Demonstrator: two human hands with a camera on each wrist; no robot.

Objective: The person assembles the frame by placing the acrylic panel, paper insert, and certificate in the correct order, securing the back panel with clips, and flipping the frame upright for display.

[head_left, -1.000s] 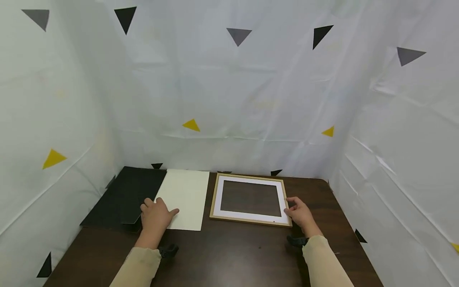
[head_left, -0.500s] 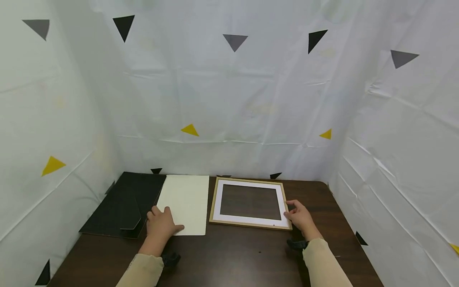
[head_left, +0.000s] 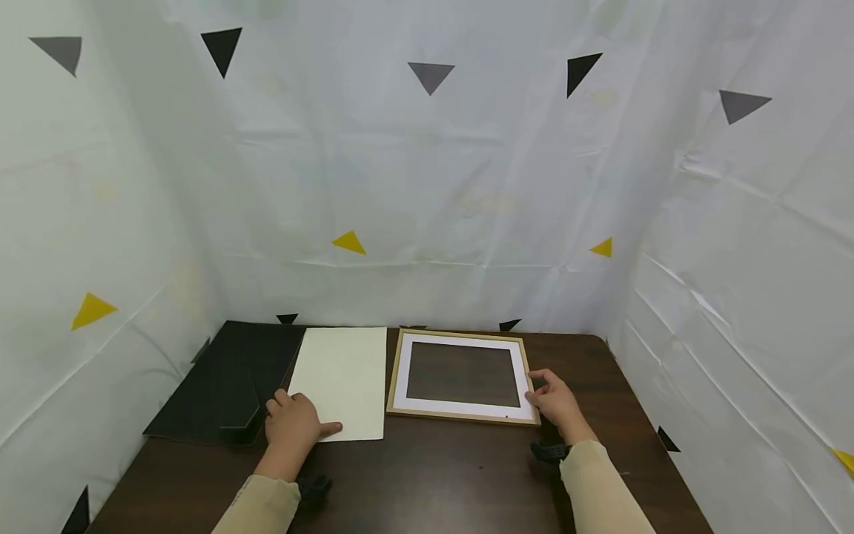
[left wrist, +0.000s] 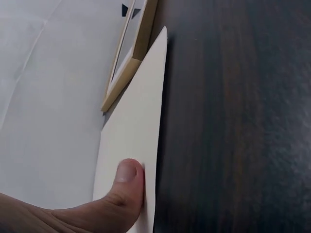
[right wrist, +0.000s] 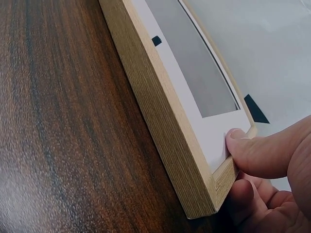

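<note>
A cream sheet (head_left: 343, 378) lies on the table left of a picture frame (head_left: 465, 407), which has a light wooden rim and a white mat. My left hand (head_left: 293, 426) rests over the sheet's near left corner. Its thumb (left wrist: 127, 187) lies extended on the sheet close to the near edge, and the other fingers reach along the left edge; what lies under them is hidden. At the frame's right side, my right hand (head_left: 560, 404) pinches the rim. In the right wrist view the thumb (right wrist: 252, 150) is on top and curled fingers sit below.
Black boards (head_left: 213, 378), one with a loose flap-like piece, lie on the left of the dark wooden table (head_left: 427, 482), beside the sheet. White cloth walls (head_left: 427, 185) with coloured triangles stand behind and at both sides.
The sheet's near end has shifted right with my left hand, so its right edge now runs close to the frame. My right hand has kept its hold. The head view has tilted slightly.
</note>
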